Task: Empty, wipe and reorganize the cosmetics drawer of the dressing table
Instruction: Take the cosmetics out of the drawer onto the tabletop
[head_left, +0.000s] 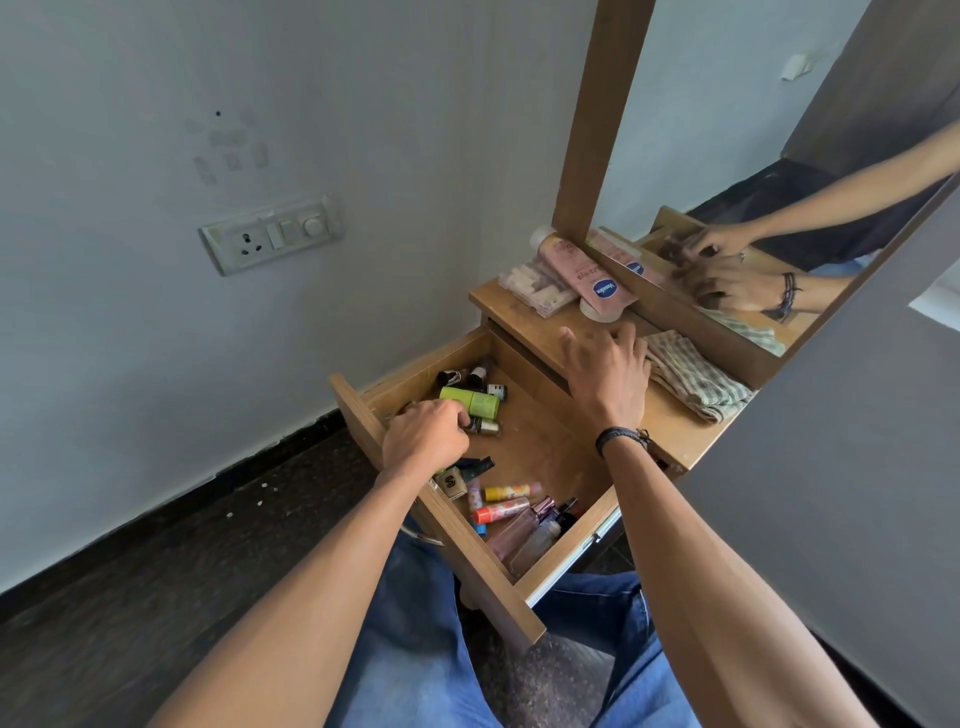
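Note:
The wooden drawer (550, 452) of the dressing table is pulled out and holds several cosmetics. My left hand (426, 436) reaches into its left part with fingers curled around small items beside a green tube (470, 401) and a small gold-capped bottle (488, 428); what it grips is hidden. My right hand (605, 371) hovers with fingers spread over the tabletop edge (670, 415), holding nothing. Near the drawer's front lie a yellow stick (511, 491), an orange-capped tube (501, 510) and clear perfume bottles (530, 538).
On the tabletop stand a pink lotion bottle (582, 275), a clear pack of small tubes (535, 283) and a folded checked cloth (696, 379). A mirror (779, 182) in a wooden frame rises behind. A wall switchboard (270, 234) is at left. My jeans-clad knees are below the drawer.

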